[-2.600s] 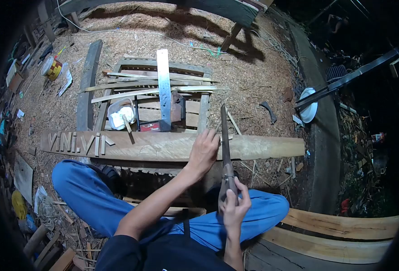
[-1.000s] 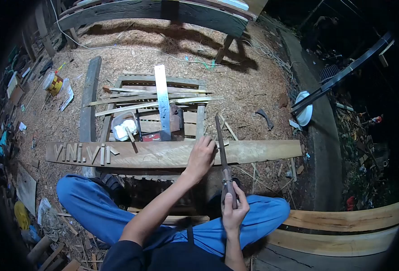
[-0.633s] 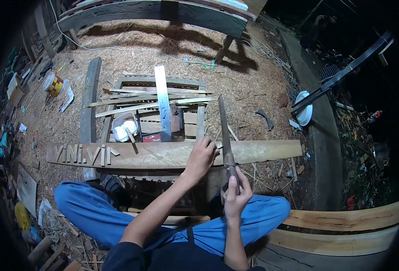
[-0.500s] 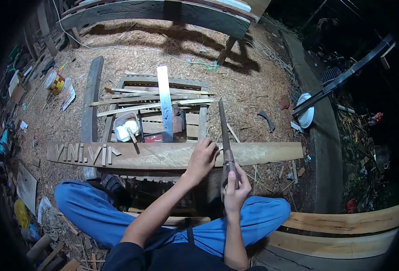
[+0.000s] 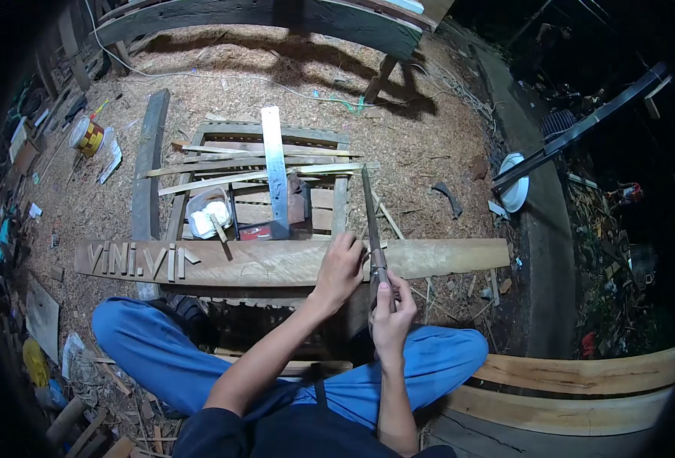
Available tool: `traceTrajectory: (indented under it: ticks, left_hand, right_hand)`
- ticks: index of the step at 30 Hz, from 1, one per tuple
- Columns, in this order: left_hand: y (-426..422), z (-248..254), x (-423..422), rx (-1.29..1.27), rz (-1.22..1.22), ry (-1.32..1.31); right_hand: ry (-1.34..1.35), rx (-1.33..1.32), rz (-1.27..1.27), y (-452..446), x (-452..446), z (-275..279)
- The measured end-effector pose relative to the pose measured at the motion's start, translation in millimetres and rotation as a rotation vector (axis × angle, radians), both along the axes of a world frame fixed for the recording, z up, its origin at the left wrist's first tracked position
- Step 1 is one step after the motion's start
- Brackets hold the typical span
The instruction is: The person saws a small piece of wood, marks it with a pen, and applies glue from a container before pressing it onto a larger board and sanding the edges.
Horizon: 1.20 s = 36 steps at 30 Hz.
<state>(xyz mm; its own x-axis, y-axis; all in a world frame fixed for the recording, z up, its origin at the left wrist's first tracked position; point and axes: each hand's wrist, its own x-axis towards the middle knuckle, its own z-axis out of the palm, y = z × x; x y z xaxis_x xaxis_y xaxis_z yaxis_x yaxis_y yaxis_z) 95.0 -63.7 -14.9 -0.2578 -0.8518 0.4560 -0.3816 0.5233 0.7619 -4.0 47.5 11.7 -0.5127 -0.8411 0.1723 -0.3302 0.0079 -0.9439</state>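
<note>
My right hand (image 5: 392, 309) is wrapped round the handle of a long knife (image 5: 371, 210), whose narrow dark blade points away from me across the plank. Beside the blade, my left hand (image 5: 341, 267) is closed with its fingertips close to the blade; what they pinch is hidden. Under both lies a long wooden plank (image 5: 276, 263), set crosswise before me. Raised wooden letters (image 5: 135, 259) reading roughly "VINI.VI" and part of another stand on its left end. Beyond the plank, a white tub (image 5: 210, 215) holds white paste and a wooden stick (image 5: 219, 227).
A slatted wooden frame (image 5: 340, 202) bears thin wood strips (image 5: 223, 181) and a metal straightedge (image 5: 274, 164). A dark beam (image 5: 150, 164) lies at left, near a paint bucket (image 5: 87, 137). Boards (image 5: 566, 378) lie at right; a workbench (image 5: 253, 19) stands at the back.
The knife has tilted slightly, its tip shifting left, and my right hand has moved a little left and up. My left hand stays nearly in place. The whole view has shifted slightly.
</note>
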Motion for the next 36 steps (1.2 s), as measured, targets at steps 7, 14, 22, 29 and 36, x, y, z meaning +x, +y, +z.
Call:
traceTrajectory:
  ticks: [7, 14, 22, 29, 36]
  left_hand:
    - [-1.3, -0.4, -4.5, -0.044, 0.068, -0.009]
    - [-1.1, -1.6, 2.0, -0.071, 0.013, -0.021]
    - [0.0, -1.7, 2.3, -0.047, -0.022, -0.064]
    - [0.0, -3.6, 2.1, -0.054, 0.003, -0.079]
    - [-5.2, 11.3, 7.2, 0.158, 0.028, 0.192]
  right_hand:
    - [-0.172, 0.124, -0.023, 57.7, 13.2, 26.8]
    - [-0.153, 0.073, -0.088, 77.4, 10.4, 14.4]
    - [-0.061, 0.082, -0.097, 82.9, 7.9, -0.3]
    - [-0.069, 0.073, -0.064, 79.1, 1.6, 10.7]
    - [-0.143, 0.048, 0.000, 71.3, -13.1, 12.4]
